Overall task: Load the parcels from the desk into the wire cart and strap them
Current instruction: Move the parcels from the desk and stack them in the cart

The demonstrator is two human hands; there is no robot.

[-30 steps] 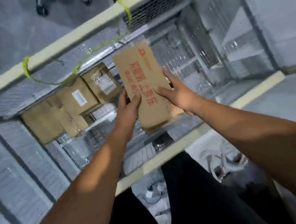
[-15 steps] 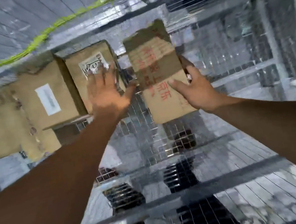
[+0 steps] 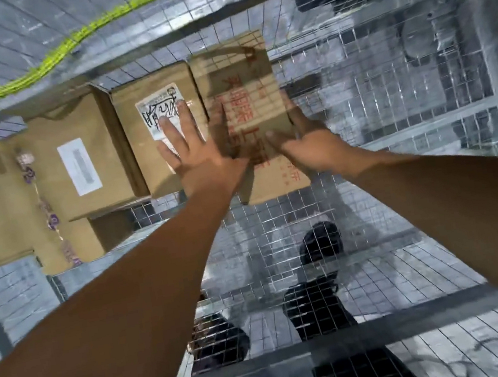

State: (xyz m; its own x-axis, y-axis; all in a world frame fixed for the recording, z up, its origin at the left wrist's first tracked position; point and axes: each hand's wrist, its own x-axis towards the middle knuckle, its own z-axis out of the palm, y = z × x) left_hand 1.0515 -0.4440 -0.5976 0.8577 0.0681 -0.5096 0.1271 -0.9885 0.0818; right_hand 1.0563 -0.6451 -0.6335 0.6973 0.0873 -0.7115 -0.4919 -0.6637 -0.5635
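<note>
A brown parcel with red printing (image 3: 246, 97) lies on the wire cart's mesh floor (image 3: 281, 235), right beside a box with a scribbled white label (image 3: 153, 151). My right hand (image 3: 305, 143) grips the red-printed parcel's near right side, thumb on top. My left hand (image 3: 196, 151) lies flat with fingers spread, over the labelled box and the seam between the two. Two more cardboard boxes (image 3: 79, 156) sit further left. A yellow-green strap (image 3: 62, 48) hangs along the far mesh wall.
Bare wire mesh floor extends to the right (image 3: 407, 104) and towards me. A grey cart crossbar (image 3: 330, 341) runs across the near bottom. My shoes (image 3: 318, 242) show through the mesh below.
The red-printed parcel has come down from a tilted, lifted position onto the cart floor against the labelled box. My left hand has left it and now lies flat on the labelled box.
</note>
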